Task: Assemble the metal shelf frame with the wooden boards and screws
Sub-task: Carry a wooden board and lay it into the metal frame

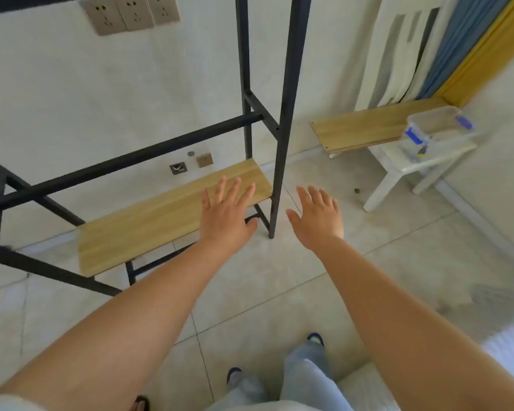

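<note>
Your left hand point(227, 216) and right hand point(318, 221): both released, fingers spread, empty. Lowest board point(149, 221): seated in black frame point(288, 114). Spare board point(365, 126): on white stool point(398, 170). Likely next: fetch it.

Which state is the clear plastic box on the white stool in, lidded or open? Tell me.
Open, as far as shows: the clear plastic box on the white stool shows a bare rim, blue clips hanging unlatched, no lid visible.

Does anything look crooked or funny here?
Yes. The wooden board on the bottom of the black metal frame sits crooked, its near left corner sticking out past the rail. Another board is not on the frame at all; it rests by the white stool. Both hands are open, holding nothing.
</note>
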